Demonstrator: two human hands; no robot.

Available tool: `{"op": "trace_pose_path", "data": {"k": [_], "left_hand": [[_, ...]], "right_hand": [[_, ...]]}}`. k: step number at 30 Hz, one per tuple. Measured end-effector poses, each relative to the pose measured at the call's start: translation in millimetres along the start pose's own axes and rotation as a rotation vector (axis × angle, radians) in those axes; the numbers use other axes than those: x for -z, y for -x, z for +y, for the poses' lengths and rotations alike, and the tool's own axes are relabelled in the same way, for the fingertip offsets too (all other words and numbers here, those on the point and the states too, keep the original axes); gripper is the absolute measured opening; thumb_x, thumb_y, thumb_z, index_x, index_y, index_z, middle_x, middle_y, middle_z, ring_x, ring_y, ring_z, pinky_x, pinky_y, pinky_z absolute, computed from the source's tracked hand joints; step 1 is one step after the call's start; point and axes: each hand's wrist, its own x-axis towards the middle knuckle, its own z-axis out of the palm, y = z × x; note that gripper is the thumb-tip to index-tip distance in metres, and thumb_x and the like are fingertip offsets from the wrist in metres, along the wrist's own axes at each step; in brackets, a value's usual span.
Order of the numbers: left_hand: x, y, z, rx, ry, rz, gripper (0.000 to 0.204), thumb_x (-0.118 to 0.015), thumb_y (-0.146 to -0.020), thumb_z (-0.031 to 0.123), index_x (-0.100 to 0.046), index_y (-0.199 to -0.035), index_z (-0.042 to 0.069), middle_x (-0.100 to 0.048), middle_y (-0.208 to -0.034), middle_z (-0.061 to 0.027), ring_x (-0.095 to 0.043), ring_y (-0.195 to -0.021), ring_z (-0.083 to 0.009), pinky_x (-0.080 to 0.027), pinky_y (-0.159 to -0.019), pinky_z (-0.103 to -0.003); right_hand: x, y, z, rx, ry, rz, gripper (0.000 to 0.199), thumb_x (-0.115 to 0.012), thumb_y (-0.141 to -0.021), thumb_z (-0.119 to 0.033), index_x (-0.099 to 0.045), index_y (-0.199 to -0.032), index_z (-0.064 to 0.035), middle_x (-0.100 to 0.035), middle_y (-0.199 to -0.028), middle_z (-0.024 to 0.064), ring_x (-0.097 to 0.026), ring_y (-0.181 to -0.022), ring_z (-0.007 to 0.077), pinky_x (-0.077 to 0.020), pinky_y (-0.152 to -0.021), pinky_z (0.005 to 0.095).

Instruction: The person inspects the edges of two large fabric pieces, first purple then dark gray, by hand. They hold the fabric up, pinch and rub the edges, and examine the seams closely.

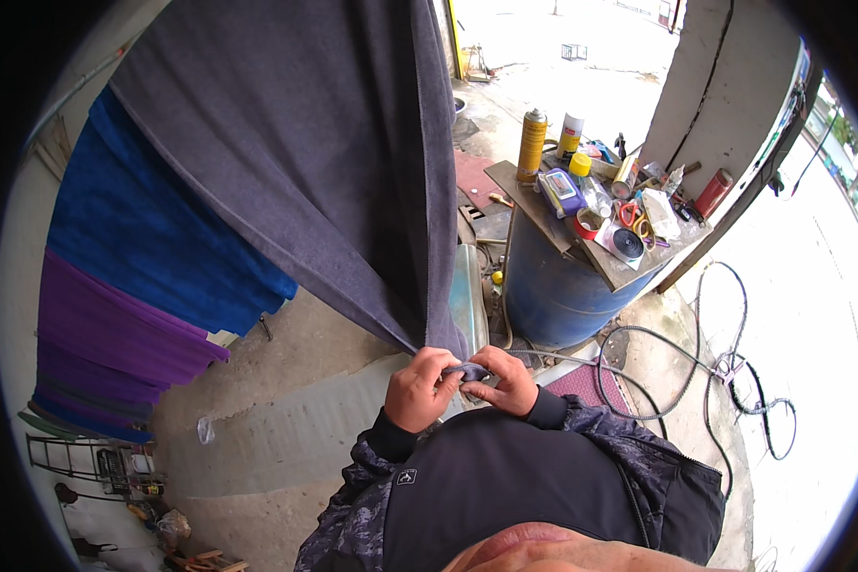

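Note:
A large dark grey cloth (324,124) hangs from above and narrows down to a gathered end in front of my chest. My left hand (418,389) is closed on that end, thumb and fingers pinching the fabric. Close beside it, my right hand (505,381) pinches the same bunched end, with a small fold of cloth showing between the two hands. Whether the fold is tied or only rolled, I cannot tell. Behind the grey cloth, to the left, hang a blue cloth (153,229) and a purple cloth (114,319).
At the right stands a blue barrel (553,286) topped by a board (629,276) crowded with spray cans, scissors (629,213) and tape rolls. A black hose (677,338) loops over the floor. Shelving (67,458) stands lower left, and a wall pillar (725,76) upper right.

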Motion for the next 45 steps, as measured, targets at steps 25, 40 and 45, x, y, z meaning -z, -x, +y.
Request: {"op": "trace_pose_path", "data": {"k": [25, 40, 45], "left_hand": [[-5, 7, 5, -0.171, 0.063, 0.114, 0.060, -0.078, -0.092, 0.000, -0.057, -0.148, 0.004, -0.059, -0.145, -0.0199, -0.072, -0.102, -0.0264, -0.063, -0.077, -0.034], [-24, 23, -5, 0.573, 0.858, -0.105, 0.061, -0.064, -0.113, 0.049, -0.055, -0.144, -0.003, -0.064, -0.127, -0.0062, -0.060, -0.113, -0.0142, -0.050, -0.100, -0.031], [-23, 20, -1, 0.574, 0.710, -0.074, 0.046, -0.061, -0.116, 0.039, -0.064, -0.136, -0.002, -0.071, -0.111, -0.0035, -0.062, -0.103, -0.0113, -0.053, -0.093, -0.029]], "right_hand": [[6, -5, -22, 0.101, -0.107, 0.071, 0.020, -0.078, -0.101, -0.011, -0.069, -0.115, 0.0010, -0.069, -0.104, 0.0138, -0.067, -0.089, 0.0314, -0.0540, -0.080, 0.0383], [-4, -12, -35, 0.044, -0.106, -0.069, 0.027, -0.084, -0.096, -0.010, -0.066, -0.115, -0.0018, -0.065, -0.100, 0.0136, -0.064, -0.089, 0.0316, -0.0519, -0.081, 0.0371], [1, -6, -27, -0.068, -0.253, -0.035, 0.027, -0.085, -0.097, -0.014, -0.065, -0.110, -0.0021, -0.066, -0.100, 0.0091, -0.066, -0.091, 0.0228, -0.0531, -0.081, 0.0354]]}}
